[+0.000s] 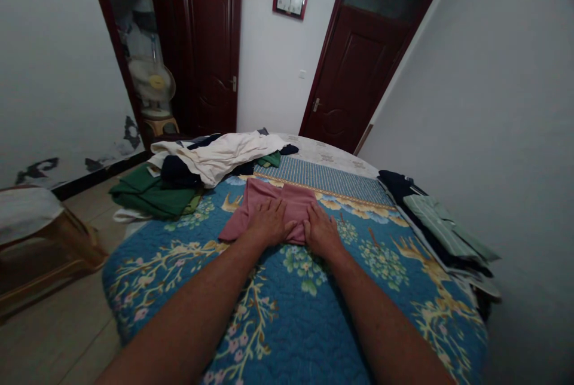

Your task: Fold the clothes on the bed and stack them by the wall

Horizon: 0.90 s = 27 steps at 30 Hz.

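A pink garment (pixel 298 193), partly folded, lies on the blue flowered bedspread (pixel 287 325); its exact kind I cannot make out. My left hand (pixel 269 222) rests flat on the middle of the cloth with the fingers stretched forward. On the garment's right side lies my right hand (pixel 321 231), fingers extended over its edge. Neither hand grips the fabric. One flap of the pink cloth reaches out to the left, beyond my left hand.
At the bed's far left is a loose heap of clothes with a cream garment (pixel 224 155) and a green one (pixel 152 193). Folded clothes (pixel 442 226) are stacked along the right edge by the wall. A wooden stool (pixel 58 241) stands left of the bed.
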Each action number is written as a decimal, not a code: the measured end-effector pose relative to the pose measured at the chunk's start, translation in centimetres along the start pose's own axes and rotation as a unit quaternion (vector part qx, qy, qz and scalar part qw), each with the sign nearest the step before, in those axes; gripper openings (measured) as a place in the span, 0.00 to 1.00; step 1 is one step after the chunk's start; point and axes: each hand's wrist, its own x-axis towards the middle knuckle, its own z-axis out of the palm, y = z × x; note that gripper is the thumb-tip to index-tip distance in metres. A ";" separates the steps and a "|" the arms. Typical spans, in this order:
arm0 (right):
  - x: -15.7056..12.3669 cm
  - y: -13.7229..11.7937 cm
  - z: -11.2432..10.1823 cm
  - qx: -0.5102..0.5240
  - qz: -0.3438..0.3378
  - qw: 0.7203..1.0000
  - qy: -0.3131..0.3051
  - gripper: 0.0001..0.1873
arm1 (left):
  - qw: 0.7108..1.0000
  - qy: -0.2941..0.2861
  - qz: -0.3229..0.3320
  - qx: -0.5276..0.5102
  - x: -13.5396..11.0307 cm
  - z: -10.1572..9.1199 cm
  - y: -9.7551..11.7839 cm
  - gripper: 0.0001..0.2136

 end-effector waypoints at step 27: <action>10.1 -0.6 0.5 0.018 0.046 0.999 0.022 0.32 | 0.991 -0.127 0.012 -0.033 0.1 -1.8 -0.7 0.62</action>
